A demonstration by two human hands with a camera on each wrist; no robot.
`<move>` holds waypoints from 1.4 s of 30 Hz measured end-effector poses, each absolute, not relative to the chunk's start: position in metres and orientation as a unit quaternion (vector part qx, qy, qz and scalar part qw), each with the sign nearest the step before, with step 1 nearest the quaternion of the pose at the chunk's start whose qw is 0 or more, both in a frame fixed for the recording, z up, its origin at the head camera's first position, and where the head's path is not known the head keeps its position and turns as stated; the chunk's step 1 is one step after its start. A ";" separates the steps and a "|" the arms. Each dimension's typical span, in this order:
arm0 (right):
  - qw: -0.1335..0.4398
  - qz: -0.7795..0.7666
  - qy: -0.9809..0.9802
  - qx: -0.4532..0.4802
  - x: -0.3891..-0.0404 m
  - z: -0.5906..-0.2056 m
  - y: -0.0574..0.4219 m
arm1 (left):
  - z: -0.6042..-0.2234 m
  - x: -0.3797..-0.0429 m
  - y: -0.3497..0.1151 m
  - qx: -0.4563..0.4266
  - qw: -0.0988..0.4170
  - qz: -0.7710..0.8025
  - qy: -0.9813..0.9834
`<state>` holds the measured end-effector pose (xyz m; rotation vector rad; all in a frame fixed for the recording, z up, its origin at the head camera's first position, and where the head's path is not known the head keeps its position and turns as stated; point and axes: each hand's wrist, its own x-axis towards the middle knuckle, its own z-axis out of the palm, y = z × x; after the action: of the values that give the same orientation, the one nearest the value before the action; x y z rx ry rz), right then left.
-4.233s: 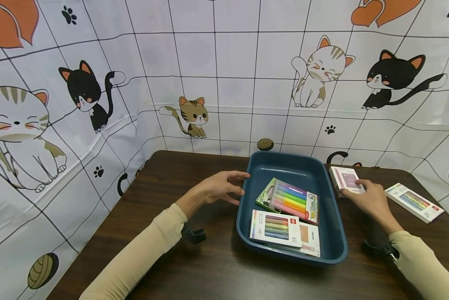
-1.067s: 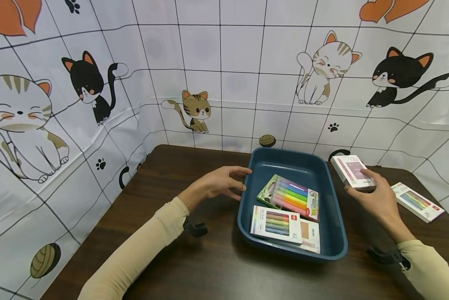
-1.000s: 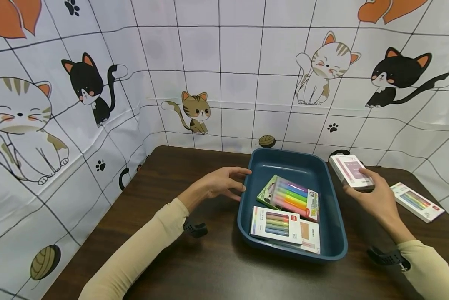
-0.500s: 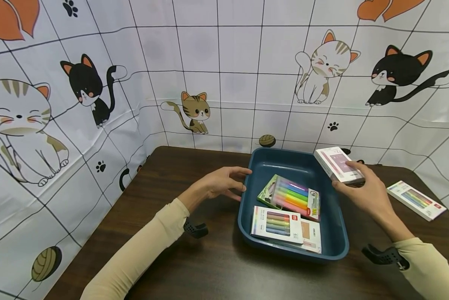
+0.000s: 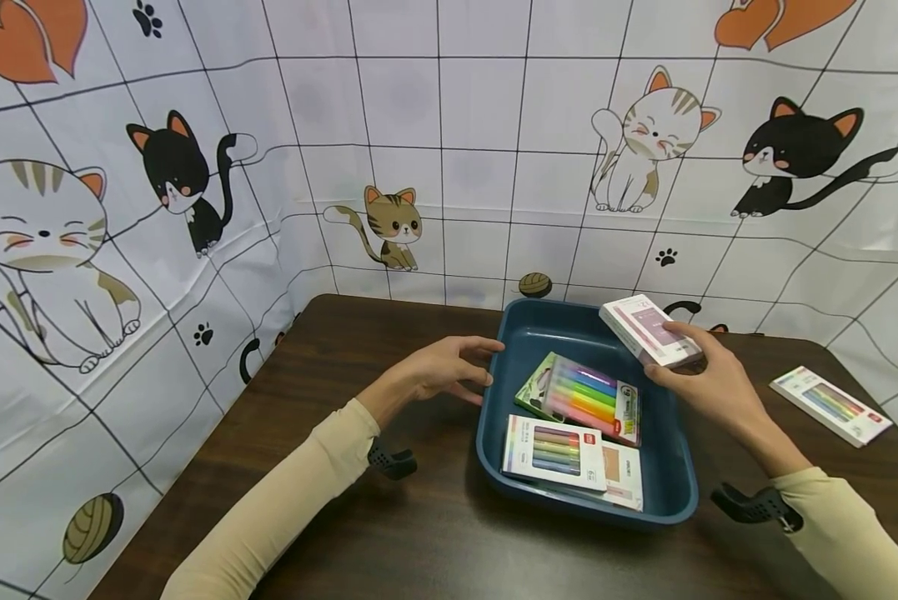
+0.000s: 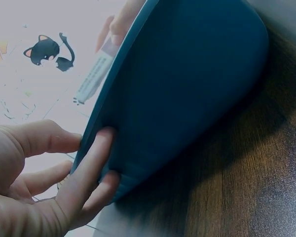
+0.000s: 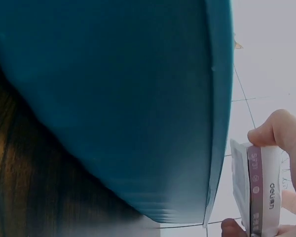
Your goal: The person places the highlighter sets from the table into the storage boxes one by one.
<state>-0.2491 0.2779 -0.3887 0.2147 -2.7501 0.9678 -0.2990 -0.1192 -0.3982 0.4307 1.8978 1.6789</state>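
My right hand (image 5: 707,375) grips a white-and-mauve box (image 5: 647,329) between thumb and fingers, tilted above the right rim of a blue plastic bin (image 5: 679,475). Printed lettering shows on that box's side (image 7: 265,192) in the right wrist view. At the bin's left rim, my left hand (image 5: 444,367) holds the edge with bent fingers; the left wrist view has fingertips (image 6: 106,140) against the outer wall. Inside the bin lie a clear pack of rainbow-coloured pens (image 5: 587,396), a green pack (image 5: 534,387) partly under it, a white windowed box (image 5: 554,454) and a white-and-peach box (image 5: 623,475) partly beneath that.
Another white box with a coloured window (image 5: 831,406) lies on the dark wooden table (image 5: 388,533), right of the bin. A white cat-patterned sheet (image 5: 471,167) stands behind the table and along its left side.
My right hand has lifted the white-and-mauve box off the table right of the bin and carried it left, over the bin's right rim. My left hand has stayed at the left rim.
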 end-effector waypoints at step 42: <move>-0.015 0.380 -0.867 0.323 -0.259 -0.401 0.260 | -0.399 -0.299 -0.119 0.152 0.279 0.627 0.711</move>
<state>-0.2593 0.2598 -0.4014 1.0257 -2.7485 1.2046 -0.2990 -0.1191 -0.3994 0.4080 1.9078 1.6835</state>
